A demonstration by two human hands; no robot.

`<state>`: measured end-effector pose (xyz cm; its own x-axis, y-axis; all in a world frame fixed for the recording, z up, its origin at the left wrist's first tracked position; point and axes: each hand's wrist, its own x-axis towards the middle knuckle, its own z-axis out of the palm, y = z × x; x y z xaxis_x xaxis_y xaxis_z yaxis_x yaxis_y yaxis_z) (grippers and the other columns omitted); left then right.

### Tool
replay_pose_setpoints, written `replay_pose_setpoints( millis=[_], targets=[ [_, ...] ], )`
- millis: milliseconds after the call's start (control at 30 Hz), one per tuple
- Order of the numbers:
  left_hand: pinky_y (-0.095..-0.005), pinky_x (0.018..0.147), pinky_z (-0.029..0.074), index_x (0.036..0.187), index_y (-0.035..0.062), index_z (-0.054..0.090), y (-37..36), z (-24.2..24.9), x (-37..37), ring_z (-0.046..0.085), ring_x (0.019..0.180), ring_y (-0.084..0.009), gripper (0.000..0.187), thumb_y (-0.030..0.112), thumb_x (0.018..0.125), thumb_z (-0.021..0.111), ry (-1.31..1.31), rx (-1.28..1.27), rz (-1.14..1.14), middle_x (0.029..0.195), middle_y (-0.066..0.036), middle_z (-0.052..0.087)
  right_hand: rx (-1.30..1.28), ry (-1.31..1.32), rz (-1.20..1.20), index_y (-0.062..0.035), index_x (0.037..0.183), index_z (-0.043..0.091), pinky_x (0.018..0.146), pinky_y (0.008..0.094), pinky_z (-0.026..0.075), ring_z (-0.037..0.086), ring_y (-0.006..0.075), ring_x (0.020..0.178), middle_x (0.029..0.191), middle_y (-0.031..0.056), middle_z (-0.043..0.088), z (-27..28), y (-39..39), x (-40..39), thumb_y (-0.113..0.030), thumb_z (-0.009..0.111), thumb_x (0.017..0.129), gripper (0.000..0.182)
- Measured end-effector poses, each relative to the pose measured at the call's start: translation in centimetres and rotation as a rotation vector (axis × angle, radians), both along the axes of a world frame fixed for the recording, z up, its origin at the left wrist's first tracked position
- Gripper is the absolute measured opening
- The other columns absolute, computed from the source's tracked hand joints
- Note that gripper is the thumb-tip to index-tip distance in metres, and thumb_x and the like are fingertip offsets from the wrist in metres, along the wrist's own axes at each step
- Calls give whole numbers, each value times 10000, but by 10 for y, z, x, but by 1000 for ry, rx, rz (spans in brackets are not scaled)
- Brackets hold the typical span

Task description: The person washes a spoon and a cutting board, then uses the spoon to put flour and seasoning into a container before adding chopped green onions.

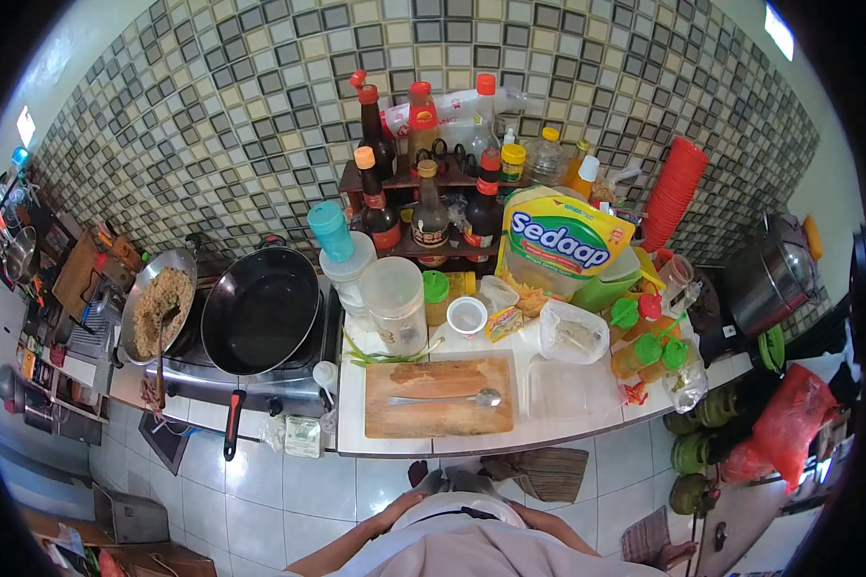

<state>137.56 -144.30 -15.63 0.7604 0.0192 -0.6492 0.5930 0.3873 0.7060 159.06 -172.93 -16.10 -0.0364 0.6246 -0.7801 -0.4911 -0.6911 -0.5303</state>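
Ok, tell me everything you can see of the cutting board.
The cutting board is a rectangular slab that looks like wood, light brown with darker, uneven patches. It lies flat on the white-tiled counter, near the front edge, its long sides running left to right. A metallic-looking spoon rests across it, bowl toward the right. No food lies on it.

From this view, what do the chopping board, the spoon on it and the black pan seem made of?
Chopping board: probably wood, matt, by its brown, stained face.
Spoon: metal, likely steel, by its silvery shine.
Black pan: perhaps coated metal, by its dark, glossy inside.
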Motion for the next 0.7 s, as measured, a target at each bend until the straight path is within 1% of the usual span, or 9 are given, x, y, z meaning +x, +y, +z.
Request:
replay_pose_setpoints(
  millis=[33, 100, 133, 200, 300, 333, 400, 467, 700],
  targets=[
    [-298, 1008, 268, 1252, 22, 446, -1, 16, 5, 401, 1172, -201, 565, 456, 891, 412, -8, 40, 24, 1227, -115, 475, 0, -4, 6, -153, 1407, 186, 1017, 392, 283, 313, 268, 1265, 1427, 103, 238, 9, 4, 8, -520, 386, 867, 682],
    [-297, 988, 298, 1262, 21, 430, 3, 55, 26, 417, 1154, -190, 512, 384, 901, 439, -54, 114, -34, 1242, -112, 463, -41, -365, 559, -178, 1381, 275, 921, 406, 407, 409, 289, 1201, 1408, 117, 275, 86, 43, 34, -500, 391, 874, 611],
    [-296, 967, 328, 1273, 20, 414, 6, 72, 38, 432, 1136, -179, 467, 311, 911, 467, -95, 187, -100, 1258, -109, 450, -65, -331, 544, -174, 1332, 373, 744, 351, 512, 539, 254, 1070, 1311, 126, 419, 110, 59, 43, -454, 409, 884, 530],
    [-285, 930, 358, 1248, 26, 439, 9, 97, 64, 471, 1083, -164, 447, 300, 900, 496, -204, 168, -85, 1187, -94, 500, -39, -251, 569, -180, 1300, 417, 632, 274, 520, 622, 195, 894, 1175, 109, 542, 168, 104, 64, -395, 417, 900, 454],
    [-264, 863, 407, 1204, 39, 480, 20, 134, 97, 526, 995, -136, 387, 254, 887, 533, -419, 197, -27, 1093, -68, 560, 288, -306, 495, -162, 1267, 465, 644, 255, 495, 601, 126, 710, 954, 60, 613, 227, 148, 87, -368, 433, 906, 417],
    [-255, 834, 426, 1185, 46, 497, 25, 148, 103, 542, 960, -123, 349, 218, 885, 541, -515, 242, 19, 1071, -56, 570, 404, -449, 483, -120, 1248, 476, 677, 246, 478, 595, 110, 798, 934, 31, 623, 258, 164, 91, -282, 453, 904, 381],
    [-260, 812, 441, 1162, 33, 510, 37, 185, 110, 549, 948, -133, 321, 192, 885, 538, -528, 309, 95, 1057, -61, 569, 599, -893, 440, -102, 1215, 505, 685, 249, 466, 581, 103, 788, 907, 36, 622, 280, 186, 101, -242, 514, 877, 366],
    [-266, 743, 468, 1054, 15, 561, 46, 202, 107, 569, 878, -132, 222, 161, 891, 523, -539, 375, 261, 968, -59, 590, 625, -923, 353, -100, 1199, 519, 690, 248, 461, 579, 106, 783, 898, 33, 621, 301, 203, 110, -234, 538, 863, 362],
    [-214, 649, 427, 945, 3, 569, 81, 197, 83, 531, 697, -79, 164, 148, 901, 507, -554, 499, 655, 762, -20, 576, 793, -1218, 162, -84, 1140, 551, 643, 237, 454, 568, 95, 727, 843, 42, 619, 331, 251, 142, -218, 583, 831, 338]
  ],
)
